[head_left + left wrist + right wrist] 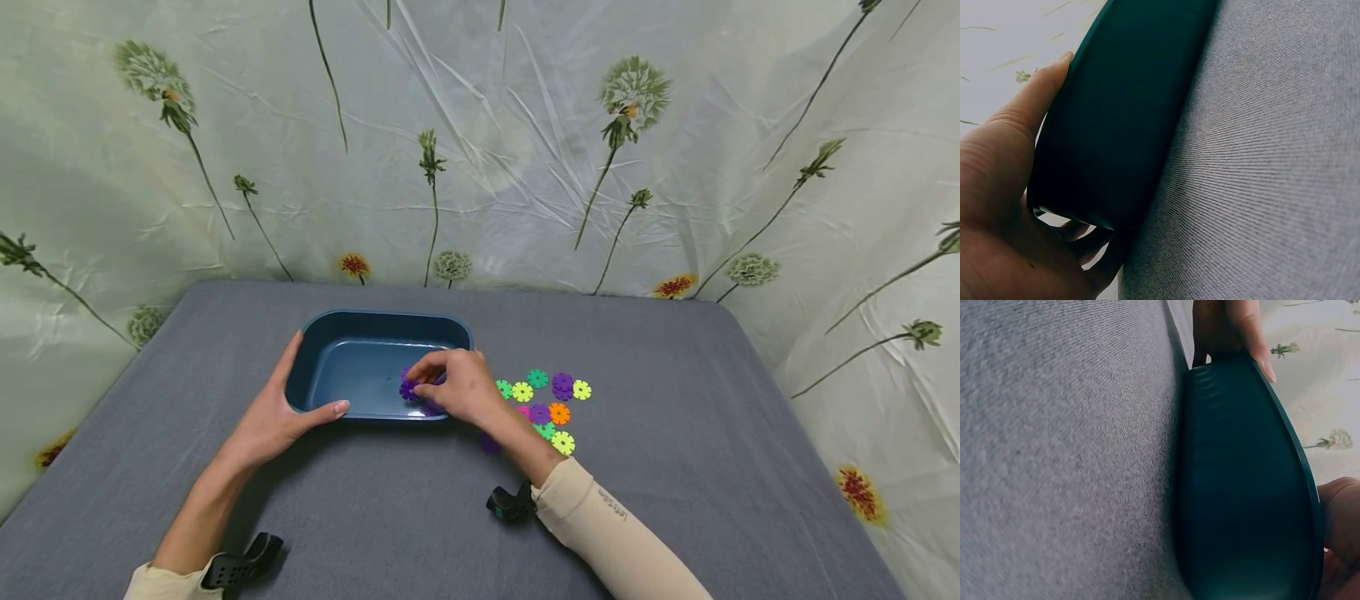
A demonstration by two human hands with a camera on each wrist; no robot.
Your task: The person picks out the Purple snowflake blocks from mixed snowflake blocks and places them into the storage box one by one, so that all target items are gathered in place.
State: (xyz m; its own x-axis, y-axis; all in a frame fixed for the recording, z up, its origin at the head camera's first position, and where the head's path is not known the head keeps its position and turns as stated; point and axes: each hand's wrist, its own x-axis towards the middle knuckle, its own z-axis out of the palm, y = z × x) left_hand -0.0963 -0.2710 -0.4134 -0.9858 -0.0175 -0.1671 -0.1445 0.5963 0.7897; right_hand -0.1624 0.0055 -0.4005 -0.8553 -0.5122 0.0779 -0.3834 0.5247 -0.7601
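A blue rectangular plastic tub (352, 375) sits on the cloth-covered table. My left hand (273, 417) grips its left end, with the thumb over the front rim and the other fingers around the end wall. The right hand (461, 385) reaches over the tub's right side, thumb and fingertips pinching a purple notched disc (408, 390) low inside. More purple shows under that hand, partly hidden by it. In the right wrist view the tub's outer front wall (1241, 475) hides the right fingertips.
Right of the tub lie several flat notched discs: green (537, 378), yellow (582, 389), purple (562, 386) and orange (559, 413). A purple disc (490, 444) is partly covered by the right forearm. Behind the grey table (675, 467) hangs a flower-printed curtain (510, 167).
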